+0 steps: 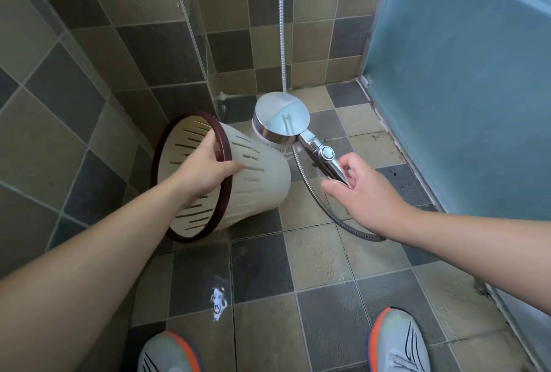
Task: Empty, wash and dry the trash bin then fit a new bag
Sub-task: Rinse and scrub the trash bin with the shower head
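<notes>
A cream slotted trash bin [262, 183] with a dark red rim ring lies tilted on its side over the tiled shower floor, mouth facing me and to the left. My left hand [208, 163] grips the rim, fingers inside the mouth and thumb on the outer wall. A chrome shower head [281, 116] hangs just right of the bin's base, its face turned away from me. My right hand [354, 183] holds the end of its handle with thumb and fingers. I see no water coming out.
The metal shower hose [313, 189] loops across the floor and up the back wall. Tiled walls close in on the left and back. A frosted glass door [462, 88] stands at the right. My two shoes [396, 342] are at the bottom edge.
</notes>
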